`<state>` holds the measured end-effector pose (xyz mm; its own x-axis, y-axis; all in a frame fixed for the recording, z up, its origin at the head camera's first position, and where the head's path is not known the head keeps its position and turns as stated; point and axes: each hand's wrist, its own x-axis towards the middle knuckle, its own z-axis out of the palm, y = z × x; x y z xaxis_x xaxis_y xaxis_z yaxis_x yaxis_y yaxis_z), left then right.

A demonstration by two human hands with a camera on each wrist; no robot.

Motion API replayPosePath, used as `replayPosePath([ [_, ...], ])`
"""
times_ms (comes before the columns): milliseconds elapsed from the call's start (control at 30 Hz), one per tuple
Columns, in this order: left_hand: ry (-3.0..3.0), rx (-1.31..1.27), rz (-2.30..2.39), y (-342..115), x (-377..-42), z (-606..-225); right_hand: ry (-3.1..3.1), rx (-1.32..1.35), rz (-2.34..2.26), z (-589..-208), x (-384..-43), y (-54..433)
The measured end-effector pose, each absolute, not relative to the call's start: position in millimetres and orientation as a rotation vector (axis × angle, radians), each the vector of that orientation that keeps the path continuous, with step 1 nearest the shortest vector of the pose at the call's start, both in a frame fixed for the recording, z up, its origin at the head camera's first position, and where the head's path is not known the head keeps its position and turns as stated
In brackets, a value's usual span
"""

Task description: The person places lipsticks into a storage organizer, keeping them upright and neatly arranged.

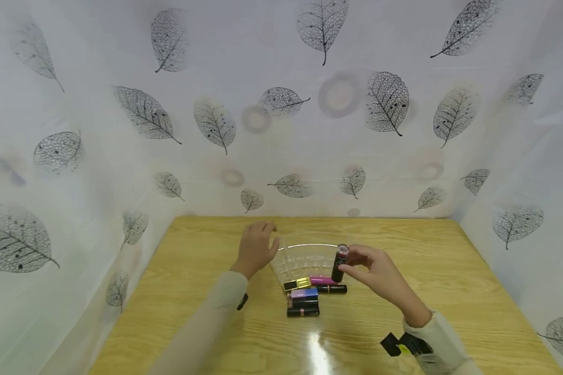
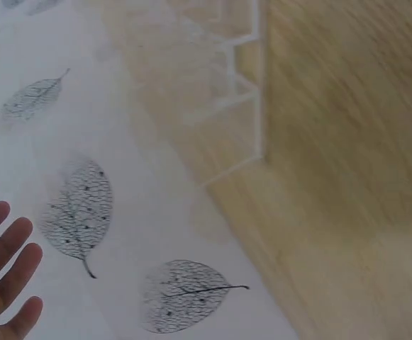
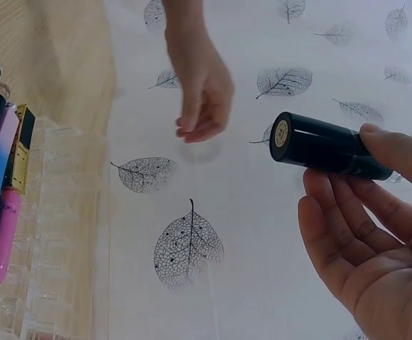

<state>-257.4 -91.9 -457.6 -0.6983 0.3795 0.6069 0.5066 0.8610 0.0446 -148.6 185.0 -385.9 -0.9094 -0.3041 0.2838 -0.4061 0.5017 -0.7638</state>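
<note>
My right hand (image 1: 377,273) pinches a black lipstick tube (image 1: 339,265) between thumb and fingers, its clear, reddish end up. In the right wrist view that lipstick lies almost level, its round base label showing. Below it stands a clear acrylic organizer (image 1: 305,264) with many small compartments. My left hand (image 1: 255,249) hovers at the organizer's left side with loosely spread fingers and nothing in them. Along the organizer's near edge lie a black-and-gold lipstick (image 1: 297,284), a pink tube (image 1: 322,280) and a slim black tube (image 1: 333,289). Nearer lie a blue-purple lipstick (image 1: 304,294) and black tubes (image 1: 303,312).
The wooden table (image 1: 206,312) extends around the organizer. A white sheet (image 1: 281,151) printed with dark leaves hangs at the back and on both sides of the table.
</note>
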Motion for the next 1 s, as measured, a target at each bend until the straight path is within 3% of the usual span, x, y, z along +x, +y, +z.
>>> replayPosePath([
  [467, -2.692, -0.434, -0.302, -97, -294, -513, -2.661, 0.483, 1.363, -394, -156, 198],
  [1000, -2.644, -0.388, -0.358, -96, -307, -534, -2.668, 0.385, 1.299, -429, -203, 216],
])
